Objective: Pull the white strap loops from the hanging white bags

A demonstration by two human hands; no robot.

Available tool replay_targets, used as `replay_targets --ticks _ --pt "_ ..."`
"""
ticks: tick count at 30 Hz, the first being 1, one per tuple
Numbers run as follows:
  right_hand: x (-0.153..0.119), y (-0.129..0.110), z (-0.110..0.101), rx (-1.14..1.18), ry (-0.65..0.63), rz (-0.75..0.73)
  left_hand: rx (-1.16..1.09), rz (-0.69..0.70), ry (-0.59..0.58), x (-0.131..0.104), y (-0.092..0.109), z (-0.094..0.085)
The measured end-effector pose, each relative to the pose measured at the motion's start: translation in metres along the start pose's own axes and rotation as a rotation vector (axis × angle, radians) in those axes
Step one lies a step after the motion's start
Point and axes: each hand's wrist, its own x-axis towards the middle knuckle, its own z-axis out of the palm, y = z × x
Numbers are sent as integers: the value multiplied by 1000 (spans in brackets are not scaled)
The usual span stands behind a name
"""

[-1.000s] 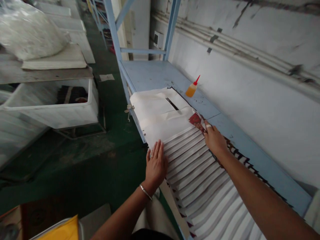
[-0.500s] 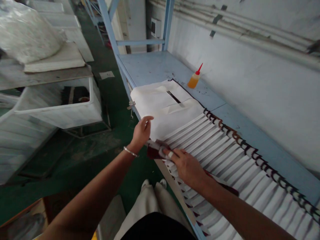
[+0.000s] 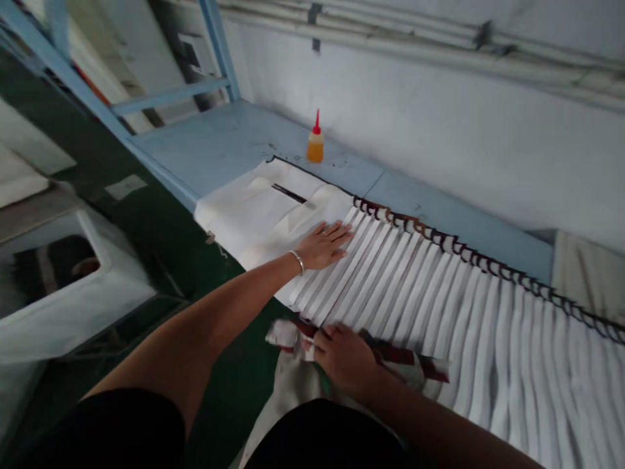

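In the head view, we take our left hand (image 3: pixel 322 246) as the centre of the dial, with 12 o'clock at the top. It lies open, palm down and fingers spread, across the line where the flat white sheet (image 3: pixel 234 212) meets the overlapping white strips (image 3: pixel 405 273). Between 5 and 6 o'clock, at the near edge of the strips, our right hand (image 3: pixel 346 358) has its fingers curled around a dark red and pale piece (image 3: pixel 288 335); blur hides what it is.

To do this well, we judge, we should spread our palm's weight evenly so the layers do not slide, work the other hand close to the edge, and avoid creasing or dragging the strips out of step.

The sheet, from 9 to 11 o'clock, looks smooth and thin, slightly buckled, with 1 narrow black bar (image 3: pixel 289 193) on it. The strips fan out towards 4 o'clock as long parallel ridges, wavier farther along, and end in dark scalloped edging (image 3: pixel 463 251). Beneath is a smooth blue bench (image 3: pixel 195 140). At 12 o'clock stands a translucent bottle (image 3: pixel 315 148) with amber liquid and a pointed red nozzle.
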Motion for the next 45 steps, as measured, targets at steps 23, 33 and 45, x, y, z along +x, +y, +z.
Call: replay_targets --ticks 23,33,45 --pt "-64 221 -38 -315 158 759 -164 973 -76 -24 123 30" --pt "-44 162 -45 -206 212 348 -184 957 -84 -23 125 32" --pt "-119 225 -129 -368 343 838 -277 885 -235 -20 142 5"
